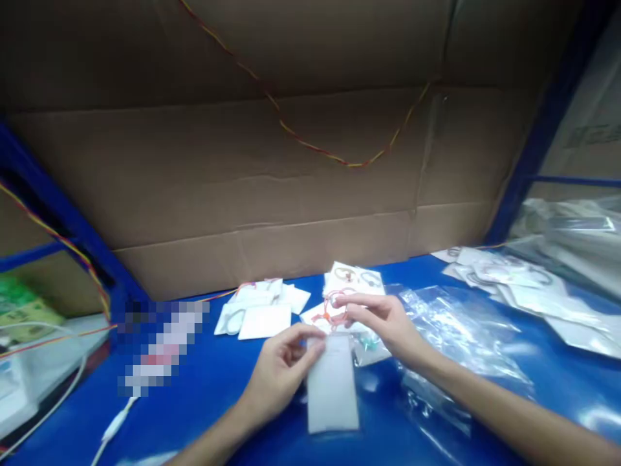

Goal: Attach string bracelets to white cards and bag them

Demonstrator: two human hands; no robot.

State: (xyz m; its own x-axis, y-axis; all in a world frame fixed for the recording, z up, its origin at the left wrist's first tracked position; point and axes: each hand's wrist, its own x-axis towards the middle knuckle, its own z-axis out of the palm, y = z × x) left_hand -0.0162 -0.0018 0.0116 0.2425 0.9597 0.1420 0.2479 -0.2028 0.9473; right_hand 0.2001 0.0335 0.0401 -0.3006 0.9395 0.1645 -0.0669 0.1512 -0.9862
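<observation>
Near the middle front, my left hand [286, 366] pinches the top left corner of a white card in a clear bag [332, 391], which hangs upright over the blue table. My right hand [381, 320] is raised just above and right of the bag, its thumb and fingers curved toward a red cord bracelet [330, 312] on a white card. Whether those fingertips touch the red cord is not clear. Behind them lie white cards with bracelets [347, 277]. A small bag with a green item [369, 344] sits beneath my right hand.
White cards [265, 321] are piled left of centre. Crumpled clear bags [460, 336] lie right of my right hand, with bagged cards [533, 285] beyond. At the left is a white cable [114, 427]. A cardboard wall [291, 181] and blue posts [538, 129] bound the table [218, 388].
</observation>
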